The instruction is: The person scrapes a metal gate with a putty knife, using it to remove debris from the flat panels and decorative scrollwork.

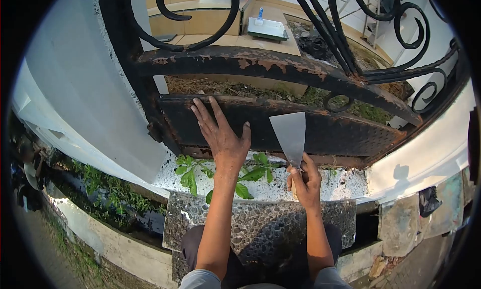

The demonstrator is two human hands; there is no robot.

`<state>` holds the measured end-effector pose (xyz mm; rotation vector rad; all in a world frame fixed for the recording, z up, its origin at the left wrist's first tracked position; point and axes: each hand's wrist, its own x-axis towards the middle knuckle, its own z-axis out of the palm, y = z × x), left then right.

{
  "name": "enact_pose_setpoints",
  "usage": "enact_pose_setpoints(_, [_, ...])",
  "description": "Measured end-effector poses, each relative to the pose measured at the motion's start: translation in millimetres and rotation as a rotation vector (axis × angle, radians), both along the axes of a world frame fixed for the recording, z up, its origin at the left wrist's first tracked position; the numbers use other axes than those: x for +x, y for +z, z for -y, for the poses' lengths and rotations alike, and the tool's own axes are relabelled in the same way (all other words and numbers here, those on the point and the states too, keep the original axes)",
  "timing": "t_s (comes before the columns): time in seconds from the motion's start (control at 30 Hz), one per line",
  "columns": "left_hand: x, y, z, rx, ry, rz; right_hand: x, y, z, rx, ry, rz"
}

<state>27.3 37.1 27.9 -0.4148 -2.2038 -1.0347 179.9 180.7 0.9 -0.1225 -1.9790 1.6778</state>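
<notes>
Open gap between rusty crossbar [215, 60] and metal panel [345, 137], panel blocking below; leaves [189, 181] crowding sill [345, 185]

Pale grey-blue cloth shows at the bottom edge of the frame — a left sleeve [201, 279] and a right sleeve [330, 279], both short, with the forearms [220, 209] bare beyond them. Dark trousers [191, 241], faintly purplish where lit, cover the legs at lower centre — the left hand [220, 138] and right hand [307, 183] are ungloved.

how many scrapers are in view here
1: the scraper, held in the right hand, blade up in front of the black gate panel. No other shows, though some could be hidden behind the panel.
</notes>
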Motion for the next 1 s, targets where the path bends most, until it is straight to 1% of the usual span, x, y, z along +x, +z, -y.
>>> enact_pose_setpoints(0.07, [-3,-3,-3,0.046,-0.024,-0.033,-1,-1,2,0.016,-0.005,-0.007])
enact_pose_setpoints(0.17, [-1,2,1,0.010,-0.021,-0.010,-2,-3,3,-0.010,0.002,-0.025])
enact_pose_setpoints(0.33, [-3,-5,5,-0.015,-0.018,-0.043,-6,-7,6,-0.027,-0.010,0.009])
enact_pose_setpoints(0.43, [1,-6,2,0.087,-0.060,0.041,-9,-6,11,-0.068,0.012,0.013])
enact_pose_setpoints(0.53, [1,-9,3,0.026,-0.034,0.039,-12,-5,15,-0.058,0.021,0.012])
enact_pose_setpoints(0.63, [0,-13,5,0.038,-0.029,0.017,-14,-3,19,-0.049,0.024,0.010])
enact_pose_setpoints(0.83, [-5,-12,13,0.083,0.020,0.098,-19,-1,25,-0.016,0.042,-0.013])
enact_pose_setpoints(0.93, [-8,-14,15,-0.019,0.060,0.164,-20,1,28,-0.022,0.045,-0.001])
enact_pose_setpoints(1.0, [-7,-11,18,-0.045,0.045,0.189,-19,1,29,-0.015,0.051,-0.008])
